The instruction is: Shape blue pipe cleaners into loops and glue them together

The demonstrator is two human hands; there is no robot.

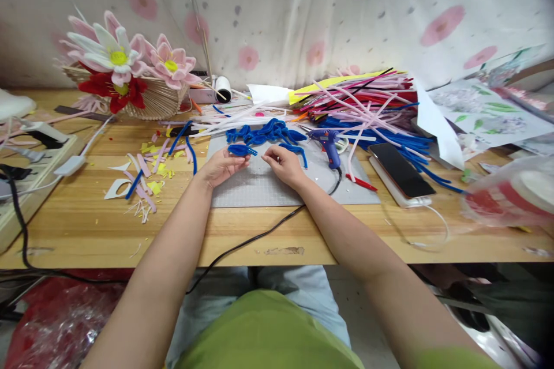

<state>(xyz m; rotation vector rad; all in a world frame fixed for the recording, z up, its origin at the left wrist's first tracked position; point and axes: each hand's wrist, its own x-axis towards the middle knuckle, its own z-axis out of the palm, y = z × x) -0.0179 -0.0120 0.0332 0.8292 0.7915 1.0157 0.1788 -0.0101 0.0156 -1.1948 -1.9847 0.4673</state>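
My left hand [225, 169] is closed on a small loop of bent blue pipe cleaner [239, 150], whose ends point right. Close beside it, my right hand [283, 164] has its thumb and fingertips pinched together; whether anything is between them is too small to make out. Both hands are just above a grey cutting mat [259, 193]. Behind them lies a heap of bent blue pipe cleaner pieces [264, 131]. A purple-blue hot glue gun [329, 147] rests on the mat to the right of my right hand.
Scraps [147, 176] litter the table's left side. Fuzzy flowers [116, 57] stand in a basket at back left, bundled pipe cleaners [367, 95] at back right. A phone [402, 170] and bagged cup [515, 193] are to the right. A black cord [255, 237] crosses the front.
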